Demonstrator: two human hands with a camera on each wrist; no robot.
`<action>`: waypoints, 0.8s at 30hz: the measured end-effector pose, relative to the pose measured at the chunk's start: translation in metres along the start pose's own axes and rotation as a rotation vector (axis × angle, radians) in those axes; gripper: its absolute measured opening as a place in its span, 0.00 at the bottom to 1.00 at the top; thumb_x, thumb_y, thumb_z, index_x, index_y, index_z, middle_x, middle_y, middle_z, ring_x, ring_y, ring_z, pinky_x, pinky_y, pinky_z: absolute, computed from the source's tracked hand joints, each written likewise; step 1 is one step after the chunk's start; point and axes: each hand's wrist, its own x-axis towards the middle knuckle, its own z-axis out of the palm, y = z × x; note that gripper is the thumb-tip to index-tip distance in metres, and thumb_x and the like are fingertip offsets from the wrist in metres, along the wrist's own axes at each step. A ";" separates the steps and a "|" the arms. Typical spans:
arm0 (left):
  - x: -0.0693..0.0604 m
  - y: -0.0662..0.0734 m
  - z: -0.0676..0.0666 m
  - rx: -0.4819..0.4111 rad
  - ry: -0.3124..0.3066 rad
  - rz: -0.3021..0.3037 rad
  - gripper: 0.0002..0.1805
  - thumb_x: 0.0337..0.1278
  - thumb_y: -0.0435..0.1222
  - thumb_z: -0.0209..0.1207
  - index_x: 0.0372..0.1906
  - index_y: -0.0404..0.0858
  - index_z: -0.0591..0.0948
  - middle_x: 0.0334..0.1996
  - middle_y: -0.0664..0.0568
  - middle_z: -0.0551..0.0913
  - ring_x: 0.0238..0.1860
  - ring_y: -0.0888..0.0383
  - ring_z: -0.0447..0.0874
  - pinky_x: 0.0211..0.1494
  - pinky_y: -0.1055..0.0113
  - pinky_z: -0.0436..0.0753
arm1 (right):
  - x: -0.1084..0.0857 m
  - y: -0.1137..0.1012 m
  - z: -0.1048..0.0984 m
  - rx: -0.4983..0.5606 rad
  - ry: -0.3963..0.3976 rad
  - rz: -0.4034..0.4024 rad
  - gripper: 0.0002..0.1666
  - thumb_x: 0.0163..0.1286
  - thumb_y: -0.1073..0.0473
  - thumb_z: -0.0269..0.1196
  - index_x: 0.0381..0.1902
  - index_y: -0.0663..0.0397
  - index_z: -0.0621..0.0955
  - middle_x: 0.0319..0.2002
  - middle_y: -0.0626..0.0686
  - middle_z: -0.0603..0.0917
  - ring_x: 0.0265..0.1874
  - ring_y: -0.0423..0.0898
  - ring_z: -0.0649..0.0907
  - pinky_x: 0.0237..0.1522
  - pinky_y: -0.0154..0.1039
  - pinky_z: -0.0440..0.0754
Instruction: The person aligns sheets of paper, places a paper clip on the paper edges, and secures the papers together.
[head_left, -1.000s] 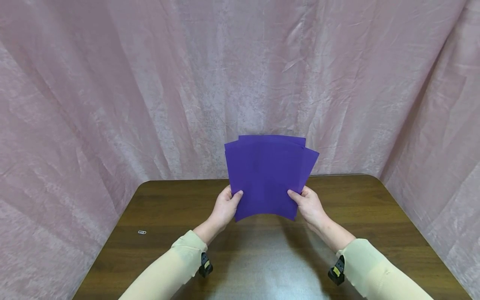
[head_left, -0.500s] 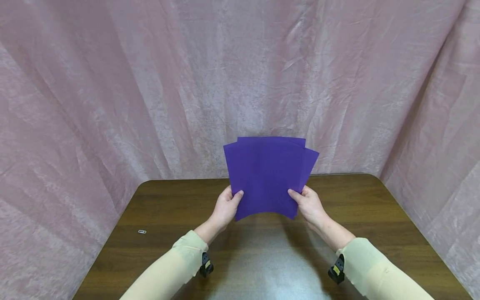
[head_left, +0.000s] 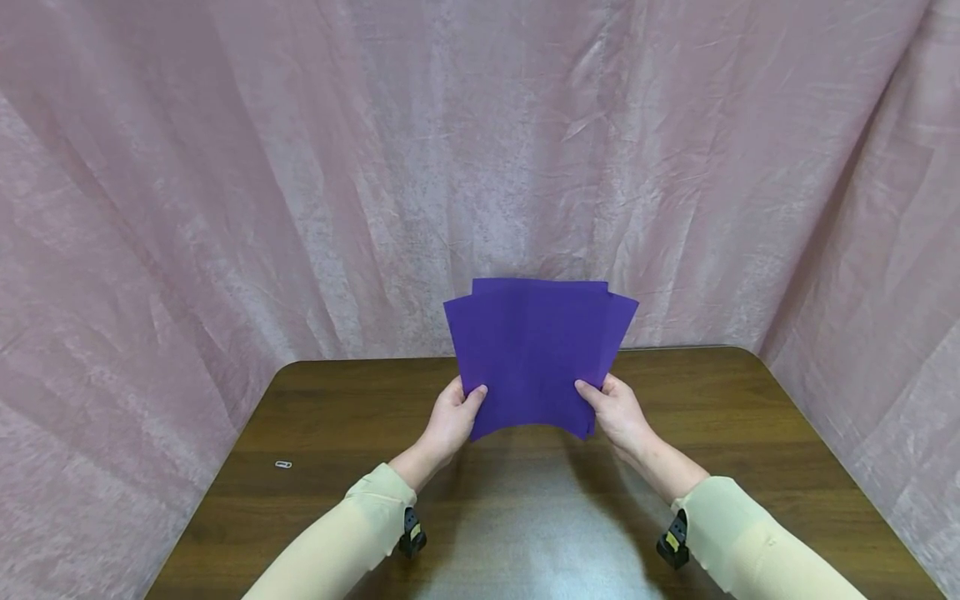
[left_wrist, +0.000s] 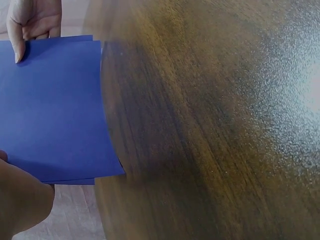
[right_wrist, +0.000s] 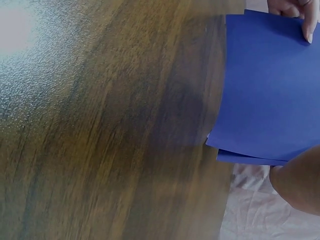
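Observation:
Several purple sheets of paper (head_left: 528, 358) are held up above the table, slightly fanned so their top corners show apart; their lower edge bows upward. My left hand (head_left: 450, 421) grips the left edge with the thumb on the near face. On the opposite edge, my right hand (head_left: 618, 417) pinches the sheets the same way. Both wrist views show the paper (left_wrist: 55, 110) as blue, with offset edges of more than one sheet (right_wrist: 270, 85). The fingers behind the sheets are mostly hidden.
A small white paper clip (head_left: 282, 464) lies on the left part of the brown wooden table (head_left: 337, 417). Pink curtains (head_left: 480, 150) hang behind the table and along its sides. Light glares off the table's near middle.
The sheets' top edge has lowered slightly in the head view, and the upper left corner has spread a little to the left. Both hands keep their hold in nearly the same place.

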 end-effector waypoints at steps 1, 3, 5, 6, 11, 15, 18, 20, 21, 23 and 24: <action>0.000 0.000 0.000 0.004 -0.001 0.001 0.16 0.79 0.34 0.50 0.61 0.29 0.74 0.53 0.35 0.84 0.54 0.36 0.84 0.60 0.39 0.79 | 0.000 0.000 0.000 -0.001 -0.002 0.001 0.21 0.80 0.62 0.56 0.61 0.75 0.75 0.50 0.61 0.87 0.47 0.48 0.87 0.56 0.48 0.83; 0.000 -0.001 0.000 0.009 -0.002 0.002 0.16 0.79 0.34 0.50 0.61 0.29 0.74 0.52 0.35 0.85 0.54 0.36 0.84 0.59 0.40 0.80 | 0.000 0.001 0.000 -0.002 0.000 0.003 0.21 0.80 0.62 0.56 0.61 0.74 0.75 0.49 0.61 0.87 0.47 0.48 0.87 0.56 0.48 0.83; -0.001 0.000 0.000 0.009 -0.003 -0.003 0.15 0.79 0.34 0.50 0.61 0.29 0.74 0.52 0.35 0.85 0.54 0.37 0.84 0.59 0.40 0.80 | 0.000 0.002 0.000 0.000 0.001 0.010 0.20 0.80 0.62 0.57 0.61 0.74 0.75 0.49 0.60 0.88 0.47 0.48 0.87 0.55 0.48 0.83; -0.001 0.000 0.000 0.006 -0.004 -0.006 0.15 0.79 0.34 0.50 0.61 0.30 0.74 0.52 0.35 0.85 0.54 0.36 0.84 0.59 0.40 0.79 | 0.000 0.003 0.000 0.001 0.000 0.014 0.20 0.80 0.62 0.57 0.61 0.74 0.75 0.49 0.60 0.88 0.46 0.48 0.87 0.55 0.48 0.83; 0.000 -0.001 0.000 -0.001 -0.006 -0.008 0.15 0.79 0.34 0.50 0.60 0.30 0.75 0.52 0.35 0.85 0.55 0.35 0.83 0.60 0.38 0.78 | -0.001 0.007 0.001 -0.002 0.001 0.027 0.20 0.80 0.62 0.56 0.61 0.74 0.75 0.48 0.59 0.88 0.46 0.46 0.87 0.55 0.45 0.83; -0.001 -0.002 0.001 0.013 -0.005 -0.003 0.15 0.79 0.34 0.50 0.60 0.29 0.75 0.53 0.35 0.84 0.56 0.36 0.83 0.61 0.39 0.78 | -0.001 0.010 0.001 0.005 -0.001 0.030 0.20 0.81 0.62 0.56 0.61 0.74 0.75 0.50 0.59 0.88 0.47 0.45 0.86 0.56 0.45 0.82; -0.001 -0.001 0.001 0.027 0.000 -0.006 0.15 0.79 0.34 0.50 0.60 0.30 0.75 0.53 0.36 0.84 0.56 0.38 0.83 0.62 0.40 0.78 | -0.001 0.012 0.002 0.005 -0.009 0.030 0.21 0.81 0.61 0.55 0.62 0.73 0.74 0.51 0.60 0.87 0.48 0.46 0.86 0.56 0.44 0.82; -0.001 -0.001 0.002 0.030 0.005 -0.012 0.14 0.79 0.34 0.51 0.60 0.30 0.76 0.54 0.37 0.84 0.56 0.39 0.83 0.62 0.40 0.77 | -0.001 0.013 0.002 0.000 -0.015 0.031 0.21 0.82 0.61 0.54 0.63 0.74 0.74 0.52 0.62 0.86 0.48 0.46 0.86 0.56 0.44 0.82; -0.001 -0.001 0.002 0.031 0.003 -0.013 0.15 0.79 0.34 0.51 0.60 0.30 0.75 0.54 0.37 0.84 0.57 0.39 0.83 0.63 0.40 0.77 | -0.001 0.013 0.002 -0.002 -0.019 0.032 0.21 0.82 0.61 0.54 0.63 0.74 0.74 0.53 0.62 0.86 0.49 0.47 0.86 0.56 0.45 0.82; 0.000 -0.002 0.002 0.037 0.002 -0.013 0.15 0.79 0.34 0.51 0.60 0.30 0.75 0.55 0.37 0.84 0.57 0.39 0.82 0.63 0.40 0.76 | -0.001 0.014 0.002 -0.008 -0.019 0.034 0.21 0.82 0.61 0.53 0.64 0.73 0.74 0.54 0.63 0.85 0.49 0.48 0.86 0.57 0.46 0.82; 0.000 -0.002 0.002 0.038 0.001 -0.013 0.15 0.79 0.34 0.51 0.60 0.30 0.75 0.55 0.37 0.83 0.58 0.39 0.82 0.64 0.40 0.76 | -0.001 0.014 0.002 -0.006 -0.015 0.034 0.21 0.82 0.62 0.53 0.64 0.73 0.74 0.54 0.64 0.85 0.49 0.49 0.86 0.57 0.47 0.82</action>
